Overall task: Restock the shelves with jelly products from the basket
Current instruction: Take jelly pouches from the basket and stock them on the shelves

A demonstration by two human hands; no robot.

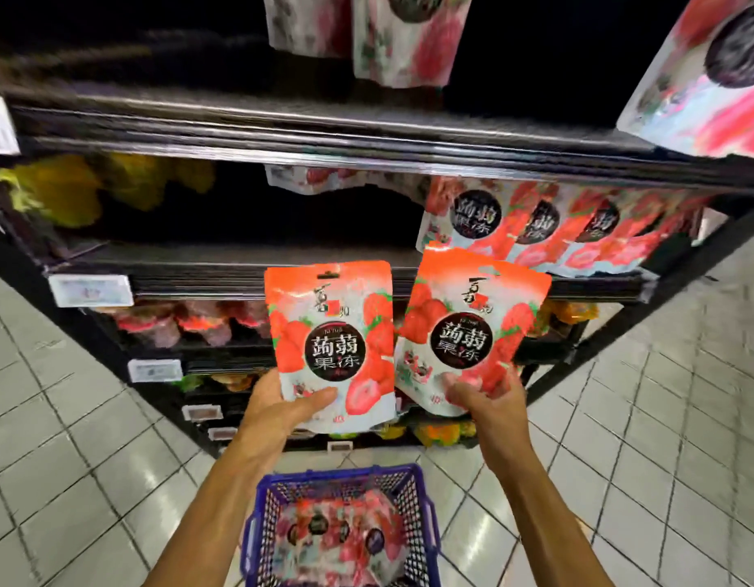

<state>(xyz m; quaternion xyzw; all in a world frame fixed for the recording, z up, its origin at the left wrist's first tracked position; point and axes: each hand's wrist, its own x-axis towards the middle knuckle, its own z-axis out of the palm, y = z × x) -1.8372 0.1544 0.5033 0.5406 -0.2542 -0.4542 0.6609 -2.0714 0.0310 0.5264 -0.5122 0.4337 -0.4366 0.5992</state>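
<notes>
My left hand (278, 406) grips the bottom of an upright red-and-white strawberry jelly pouch (331, 332). My right hand (489, 396) pinches the lower edge of a second matching pouch (468, 328), tilted slightly right. Both pouches hang in front of the black shelf unit, just below a row of the same pouches (549, 226) standing on the right part of the middle shelf (240, 269). A blue mesh basket (265, 497) sits on the floor below my arms with several more strawberry pouches inside.
The left half of the middle shelf is dark, with yellow packs (70, 188) at its back left. More strawberry pouches (392, 36) stand on the upper shelf. Lower shelves carry mixed coloured packs (189, 324). White price tags (91, 290) line the shelf edges. Grey tiled floor (663, 417) lies on both sides.
</notes>
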